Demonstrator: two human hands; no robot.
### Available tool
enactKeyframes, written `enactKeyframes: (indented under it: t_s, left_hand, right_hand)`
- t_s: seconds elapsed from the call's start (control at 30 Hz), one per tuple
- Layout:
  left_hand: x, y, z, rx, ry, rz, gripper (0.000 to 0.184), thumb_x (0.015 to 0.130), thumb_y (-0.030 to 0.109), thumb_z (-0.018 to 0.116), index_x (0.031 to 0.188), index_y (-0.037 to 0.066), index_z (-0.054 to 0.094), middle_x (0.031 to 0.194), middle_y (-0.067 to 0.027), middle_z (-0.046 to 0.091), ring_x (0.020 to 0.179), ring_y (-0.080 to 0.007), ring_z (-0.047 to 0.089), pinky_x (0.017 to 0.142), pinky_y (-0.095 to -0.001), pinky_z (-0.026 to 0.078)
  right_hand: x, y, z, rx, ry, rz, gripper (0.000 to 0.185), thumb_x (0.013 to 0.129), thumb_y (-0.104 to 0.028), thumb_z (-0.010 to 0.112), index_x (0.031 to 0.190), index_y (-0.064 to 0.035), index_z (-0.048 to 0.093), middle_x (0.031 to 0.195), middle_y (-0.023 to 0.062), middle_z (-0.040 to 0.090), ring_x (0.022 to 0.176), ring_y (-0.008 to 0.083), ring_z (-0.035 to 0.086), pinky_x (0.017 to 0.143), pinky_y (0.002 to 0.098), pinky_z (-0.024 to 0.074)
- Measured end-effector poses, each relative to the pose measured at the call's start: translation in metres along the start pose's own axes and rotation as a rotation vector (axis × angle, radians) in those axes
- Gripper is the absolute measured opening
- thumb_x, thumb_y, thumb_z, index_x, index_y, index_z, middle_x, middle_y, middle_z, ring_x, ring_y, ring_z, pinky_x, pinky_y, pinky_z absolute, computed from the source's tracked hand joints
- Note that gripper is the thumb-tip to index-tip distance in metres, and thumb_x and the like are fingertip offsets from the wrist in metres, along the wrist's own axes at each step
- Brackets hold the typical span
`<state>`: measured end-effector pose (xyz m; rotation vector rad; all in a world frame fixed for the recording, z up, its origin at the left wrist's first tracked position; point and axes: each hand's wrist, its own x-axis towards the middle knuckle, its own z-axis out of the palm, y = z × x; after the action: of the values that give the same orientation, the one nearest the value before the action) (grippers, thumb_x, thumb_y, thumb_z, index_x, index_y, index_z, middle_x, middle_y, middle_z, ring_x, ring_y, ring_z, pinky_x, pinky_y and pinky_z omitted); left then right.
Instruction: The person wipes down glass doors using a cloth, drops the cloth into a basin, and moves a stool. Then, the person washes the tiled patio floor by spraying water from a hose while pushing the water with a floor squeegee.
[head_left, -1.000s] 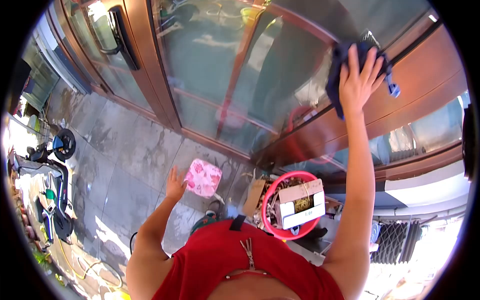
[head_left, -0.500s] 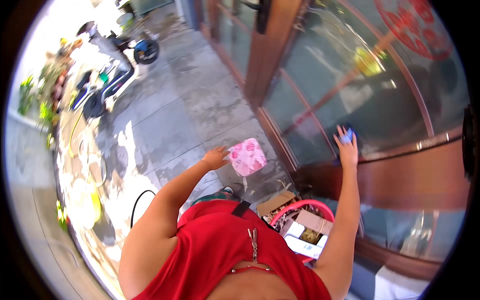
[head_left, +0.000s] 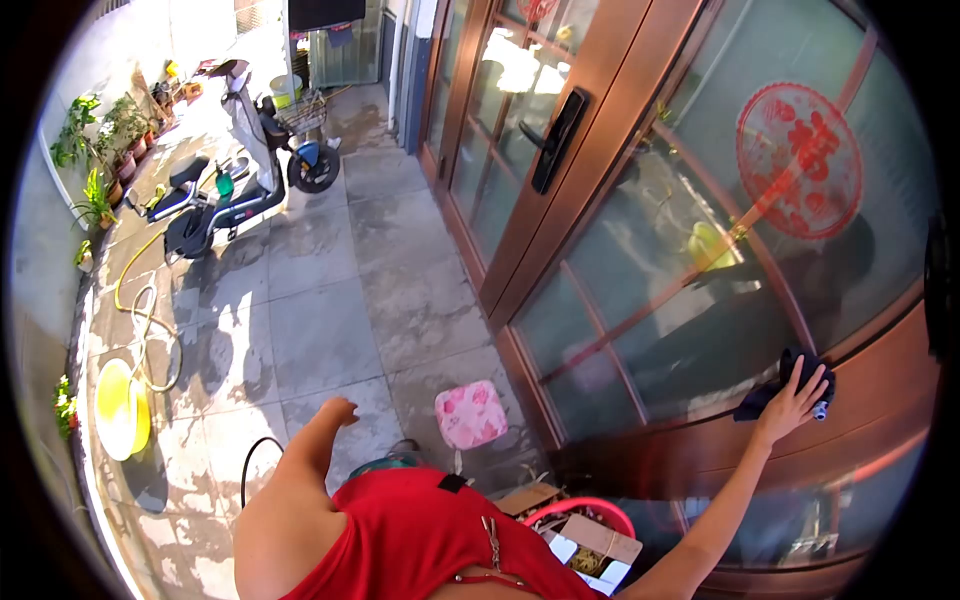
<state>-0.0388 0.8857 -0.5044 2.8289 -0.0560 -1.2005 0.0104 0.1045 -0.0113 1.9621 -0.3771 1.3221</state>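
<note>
Head view: your right hand [head_left: 795,403] has its fingers spread over a dark cloth [head_left: 760,400], pressed at the lower edge of the glass [head_left: 690,345], where it meets the brown rail [head_left: 860,405]. The palm covers much of the cloth; a small pale-blue patch beside the fingers cannot be identified. Your left hand [head_left: 341,411] hangs above the floor [head_left: 325,335], apart from the pink stool [head_left: 471,414]; its fingers are foreshortened, and you cannot tell whether they are spread or curled. Your red top [head_left: 420,530] hides part of the pink-red basin [head_left: 608,510] and the carton [head_left: 603,540] within it. Your right upper arm is cut off below.
</note>
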Motion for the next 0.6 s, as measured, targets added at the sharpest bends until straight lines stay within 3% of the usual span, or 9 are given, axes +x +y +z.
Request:
enactKeyframes:
  t_s: [0.13,0.23,0.43,0.6]
  left_hand:
    - [0.018,0.008,-0.022,-0.101,0.076,0.031,0.054,0.088,0.050,0.052,0.132,0.021,0.055,0.128,-0.0111,0.059,0.119,-0.0318,0.055,0.098,-0.0461,0.045]
    - [0.044,0.009,-0.054,-0.148,0.026,0.156,0.057,0.090,0.050,0.050,0.137,0.019,0.050,0.133,-0.0145,0.055,0.123,-0.0337,0.051,0.102,-0.0441,0.042]
    - [0.101,-0.046,-0.121,-0.153,0.102,0.302,0.058,0.089,0.048,0.051,0.138,0.018,0.048,0.128,-0.0172,0.058,0.120,-0.0357,0.053,0.100,-0.0442,0.043]
    - [0.151,-0.165,-0.165,-0.089,0.102,0.181,0.059,0.089,0.051,0.051,0.138,0.018,0.049,0.133,-0.0137,0.055,0.125,-0.0334,0.050,0.103,-0.0435,0.042]
  right_hand:
    - [0.005,-0.041,0.013,0.005,-0.064,0.070,0.054,0.090,-0.010,0.048,0.139,-0.0316,0.048,0.152,0.0026,0.034,0.133,0.0309,0.041,0.099,0.0510,0.0392]
    - [0.010,-0.095,0.016,0.002,-0.167,-0.065,0.053,0.088,-0.011,0.048,0.137,-0.0303,0.050,0.150,0.0042,0.037,0.130,0.0308,0.044,0.100,0.0492,0.0388]
    - [0.067,-0.251,0.031,0.375,-0.233,-0.243,0.044,0.087,-0.012,0.046,0.127,-0.0254,0.060,0.139,0.0074,0.048,0.125,0.0318,0.047,0.106,0.0498,0.0317]
    - [0.216,-0.385,-0.002,0.389,0.082,-0.178,0.053,0.082,-0.007,0.052,0.130,-0.0303,0.057,0.144,0.0053,0.044,0.129,0.0292,0.045,0.108,0.0497,0.0275]
